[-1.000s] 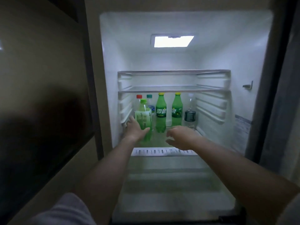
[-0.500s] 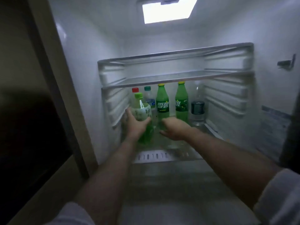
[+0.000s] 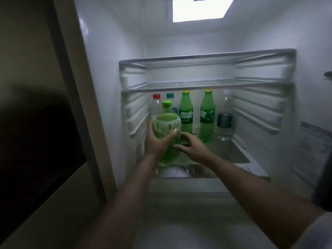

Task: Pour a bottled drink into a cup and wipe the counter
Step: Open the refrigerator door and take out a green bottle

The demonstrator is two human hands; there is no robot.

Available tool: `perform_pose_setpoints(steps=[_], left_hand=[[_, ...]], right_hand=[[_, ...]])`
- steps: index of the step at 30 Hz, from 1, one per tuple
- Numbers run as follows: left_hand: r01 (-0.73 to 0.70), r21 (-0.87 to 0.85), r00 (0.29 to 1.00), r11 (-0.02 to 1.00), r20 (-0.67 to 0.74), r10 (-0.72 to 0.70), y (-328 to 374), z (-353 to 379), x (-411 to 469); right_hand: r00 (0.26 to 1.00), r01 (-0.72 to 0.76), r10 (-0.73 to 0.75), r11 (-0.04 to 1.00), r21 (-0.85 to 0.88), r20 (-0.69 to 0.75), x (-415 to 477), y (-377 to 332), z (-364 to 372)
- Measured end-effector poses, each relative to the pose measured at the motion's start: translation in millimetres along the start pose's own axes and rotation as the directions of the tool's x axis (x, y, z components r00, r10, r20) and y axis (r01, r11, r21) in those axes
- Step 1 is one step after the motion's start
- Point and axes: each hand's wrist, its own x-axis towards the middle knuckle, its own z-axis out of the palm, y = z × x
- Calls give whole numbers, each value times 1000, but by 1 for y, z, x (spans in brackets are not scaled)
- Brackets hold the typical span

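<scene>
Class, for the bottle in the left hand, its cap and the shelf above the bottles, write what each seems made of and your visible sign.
Bottle: probably clear glossy plastic; green drink shows through its wall. Cap: opaque green plastic, seemingly matte. Shelf: likely glass with a pale rim; it looks see-through, though blur leaves this open.

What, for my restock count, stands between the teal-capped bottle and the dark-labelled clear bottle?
Head view: two upright yellow-capped sodas, the first green soda bottle by the teal-capped bottle, the second green soda bottle by the dark-labelled clear bottle.
</scene>
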Motion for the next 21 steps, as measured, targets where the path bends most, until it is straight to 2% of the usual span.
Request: perform_pose_setpoints(steps=[3,5,8,11,15,21], left_hand=[[-82,37,996,996,-38,83,27,-3,-6],[-81,59,994,995,-65,84,40,-7,-9],[-59,-15,998,998,9,60,43,-10,-28],[-31,-112,993,993,111,43,38,-10,-48],[1,-211,987,978,159,34,40,-7,-64],[-30,-206,979,978,190,70,63,-14,-94]], right_hand=[[995,62,-60,998,19,-77,-8,-20,-9],[993,66,-63,998,20,-103,-18,-35,-15],[996,-23,28,998,63,-90,-50,-43,-10],[982,-62,72,996,59,-175,-82,-40,-4],[966,-113,113,994,14,-231,-105,-45,-2],[950,-103,121,992,78,-288,-139,-60,4]])
